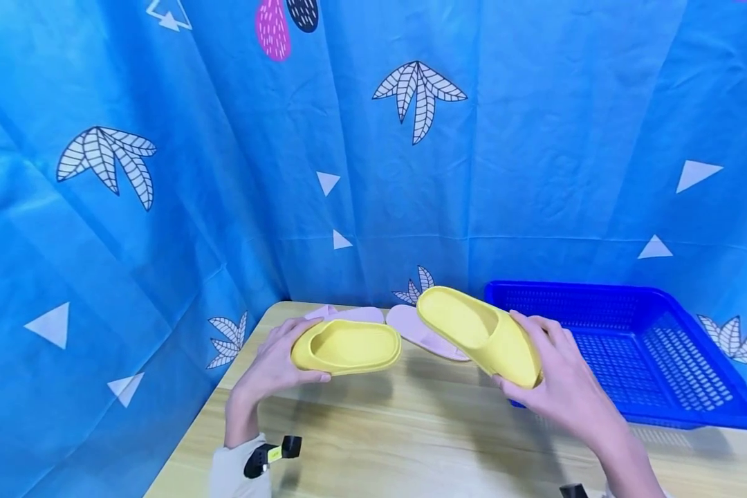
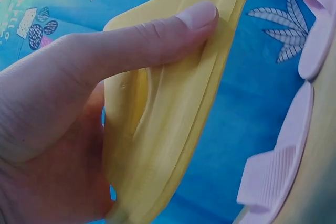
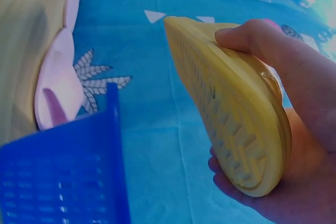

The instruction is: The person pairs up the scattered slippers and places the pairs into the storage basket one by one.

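Observation:
My left hand (image 1: 277,360) grips a yellow slipper (image 1: 355,346) by its closed toe, the thumb along its side, as the left wrist view shows. The slipper is held above the table with its open heel pointing right. In my right hand (image 1: 560,373) is a second yellow slipper (image 1: 460,318), also gripped at the toe and tilted, its heel up and to the left. Its ridged sole (image 3: 231,124) faces the right wrist camera. Behind them two pink slippers lie on the table: the left one (image 1: 367,315) is partly hidden, as is the right one (image 1: 411,325).
A blue plastic basket (image 1: 709,415) with perforated walls stands on the right of the wooden table (image 1: 373,443), close to my right hand. A blue patterned curtain (image 1: 535,138) hangs along the back and left edges.

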